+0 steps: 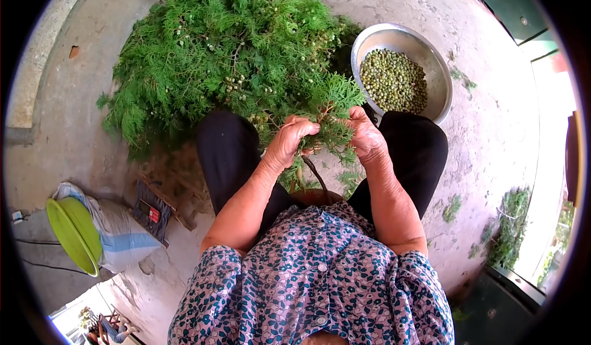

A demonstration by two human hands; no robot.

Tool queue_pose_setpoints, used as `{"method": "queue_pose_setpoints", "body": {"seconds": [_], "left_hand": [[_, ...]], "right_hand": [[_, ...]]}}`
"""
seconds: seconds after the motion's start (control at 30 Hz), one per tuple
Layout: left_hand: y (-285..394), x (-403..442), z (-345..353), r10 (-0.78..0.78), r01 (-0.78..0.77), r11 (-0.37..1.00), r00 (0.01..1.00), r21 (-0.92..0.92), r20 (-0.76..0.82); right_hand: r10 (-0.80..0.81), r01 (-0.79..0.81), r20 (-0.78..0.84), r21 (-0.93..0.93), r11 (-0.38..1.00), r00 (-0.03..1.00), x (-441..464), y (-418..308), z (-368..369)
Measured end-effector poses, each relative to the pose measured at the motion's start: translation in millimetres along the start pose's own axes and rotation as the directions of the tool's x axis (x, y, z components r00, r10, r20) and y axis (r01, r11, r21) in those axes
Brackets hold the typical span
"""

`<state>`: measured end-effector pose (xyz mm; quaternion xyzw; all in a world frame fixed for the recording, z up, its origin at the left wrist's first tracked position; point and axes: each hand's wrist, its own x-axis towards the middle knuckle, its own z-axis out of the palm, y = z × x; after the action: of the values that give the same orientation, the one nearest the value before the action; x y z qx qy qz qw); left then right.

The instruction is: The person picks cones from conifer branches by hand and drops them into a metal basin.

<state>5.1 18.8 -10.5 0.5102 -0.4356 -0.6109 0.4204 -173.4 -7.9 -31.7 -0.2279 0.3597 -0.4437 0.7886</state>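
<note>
Between my knees, a leafy evergreen branch with flat, scaly green sprays is held up, its brown stem pointing down toward my lap. My left hand is closed around the branch, thumb on top. On the other side, my right hand has its fingers pinched together at the foliage; what sits between the fingertips is hidden. A large heap of similar cut branches, dotted with small pale green cones, lies just ahead. Beyond my right knee stands a metal basin partly filled with small round green cones.
On the left, a lime-green plastic basin leans by a pale woven sack. A dark board with a red label lies beside it. Loose sprigs litter the concrete floor at right, near more greenery by the doorway.
</note>
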Motion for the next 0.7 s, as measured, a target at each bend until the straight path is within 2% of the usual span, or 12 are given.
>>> {"method": "queue_pose_setpoints", "body": {"seconds": [0.07,0.2,0.23,0.3,0.33,0.37,0.4,0.43,0.47,0.63,0.67,0.7], "left_hand": [[0,0,-7,-0.097,0.102,0.995,0.983,-0.022,0.153],[-1,7,-7,-0.294,0.331,0.929,0.931,-0.166,0.215],[11,1,3,-0.286,0.3,0.942,0.952,-0.15,0.11],[6,2,2,-0.272,0.27,0.954,0.962,-0.131,0.003],[-9,9,-6,0.306,-0.313,0.88,0.949,0.358,0.077],[-24,14,-13,0.674,-0.714,0.292,0.625,0.637,0.393],[-12,12,-11,0.674,-0.714,0.292,0.626,0.636,0.393],[9,7,-6,0.385,-0.478,0.759,0.877,0.443,0.287],[20,5,-3,-0.004,-0.047,0.984,0.956,0.169,0.293],[-2,9,-3,-0.055,0.032,0.982,0.991,0.183,0.119],[-15,14,-9,0.362,-0.406,0.722,0.912,0.56,0.194],[-18,16,-11,0.626,-0.637,0.165,0.658,0.753,0.419]], "right_hand": [[-0.036,0.023,0.074,0.16,0.987,0.997,-2,2,2],[-0.038,0.035,0.06,0.044,0.998,0.997,4,6,3],[-0.064,0.062,0.004,0.177,0.982,0.998,8,14,0],[-0.106,0.104,0.015,0.089,0.991,0.994,12,15,-3],[-0.147,0.147,0.03,0.0,0.989,0.989,12,13,-2],[-0.126,0.129,-0.03,0.095,0.987,0.992,9,12,2],[-0.126,0.128,-0.03,0.094,0.987,0.992,7,6,6],[-0.132,0.126,0.047,0.108,0.986,0.99,6,-2,10],[-0.138,0.123,0.123,0.121,0.985,0.983,5,-5,12],[-0.196,0.18,0.189,0.095,0.979,0.962,6,1,6],[-0.178,0.166,0.212,0.075,0.983,0.961,6,2,4],[-0.159,0.15,0.233,0.056,0.987,0.959,6,3,3]]}}
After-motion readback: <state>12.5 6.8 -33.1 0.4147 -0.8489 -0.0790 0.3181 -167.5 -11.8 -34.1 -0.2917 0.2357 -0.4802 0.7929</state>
